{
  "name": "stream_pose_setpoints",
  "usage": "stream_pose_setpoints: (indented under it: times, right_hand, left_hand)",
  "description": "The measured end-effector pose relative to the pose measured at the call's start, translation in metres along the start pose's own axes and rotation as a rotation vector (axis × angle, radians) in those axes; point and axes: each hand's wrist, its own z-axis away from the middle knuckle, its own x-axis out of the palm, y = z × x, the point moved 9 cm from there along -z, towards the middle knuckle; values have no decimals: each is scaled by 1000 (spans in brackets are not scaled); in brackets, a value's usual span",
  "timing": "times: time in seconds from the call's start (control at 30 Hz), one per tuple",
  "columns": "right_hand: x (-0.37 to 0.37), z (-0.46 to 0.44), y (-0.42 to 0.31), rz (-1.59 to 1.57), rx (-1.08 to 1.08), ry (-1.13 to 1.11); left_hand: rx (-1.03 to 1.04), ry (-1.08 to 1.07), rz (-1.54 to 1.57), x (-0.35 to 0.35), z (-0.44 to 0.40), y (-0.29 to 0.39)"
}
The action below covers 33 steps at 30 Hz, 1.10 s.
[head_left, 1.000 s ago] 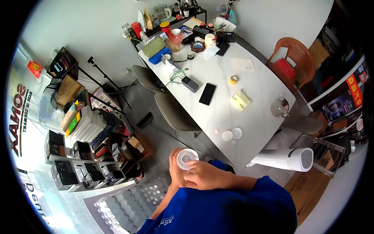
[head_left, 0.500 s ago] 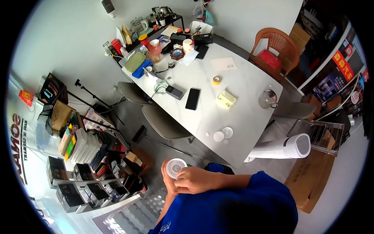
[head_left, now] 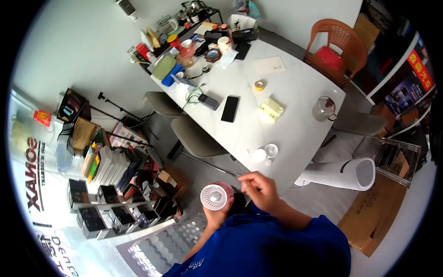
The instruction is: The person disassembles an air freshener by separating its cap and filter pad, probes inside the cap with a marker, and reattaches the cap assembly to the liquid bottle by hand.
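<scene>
While right hand (head_left: 260,191) hovers, left (head_left: 217,216) holds slot-topped cylinder (head_left: 214,197).

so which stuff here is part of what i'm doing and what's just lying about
Part of the job:
- round slotted white piece, in the left hand
- probably the small round white pieces on the table

Just lying about, it seems:
- phone
- yellow tape roll
- yellow-green packet
- jug

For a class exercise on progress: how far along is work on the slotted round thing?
Apparently done: the white slotted top sits on the reddish body. In hand: the left hand holds it; the right hand is off it. Possibly left: the white disc, loose on the table.
</scene>
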Motion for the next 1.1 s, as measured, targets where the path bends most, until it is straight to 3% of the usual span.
stream_pose_setpoints:
  times: [0.07, 0.23, 0.3, 0.33, 0.5, 0.6, 0.67, 0.73, 0.87, 0.97, 1.07, 1.1]
  right_hand:
    - [-19, 4, 12, -64, 77, 120]
    - [-45, 22, -5, 152, 0, 189]
    - [-44, 35, -26, 297, -203, 209]
    - [-42, 43, -25, 267, -124, 207]
    - [-22, 90, -23, 390, -169, 241]
    - [-10, 125, -16, 362, -66, 192]
    - [-16, 151, -14, 355, 2, 233]
    - [-22, 174, -23, 374, -62, 237]
    - [-67, 222, -33, 417, -75, 395]
    - [-106, 260, -35, 264, -8, 632]
    - [-146, 301, -54, 283, -112, 817]
    - [-160, 318, -48, 224, 12, 844]
  left_hand:
    - [44, -10, -31, 3, 10, -2]
    - [111, -14, -74, 0, 38, 12]
    - [97, -40, -74, -2, 46, 10]
    - [84, -52, -35, -5, 51, 0]
    - [159, -164, -113, -15, 73, -13]
    - [303, -222, -184, -7, 87, -2]
    - [17, -281, 143, -4, 97, -73]
    - [-34, -342, 93, 3, 112, -88]
    - [116, -569, 14, 43, 140, -60]
    - [230, -744, -62, 86, 158, -45]
    - [342, -906, -139, 136, 181, -32]
    - [348, -936, -136, 155, 189, -23]
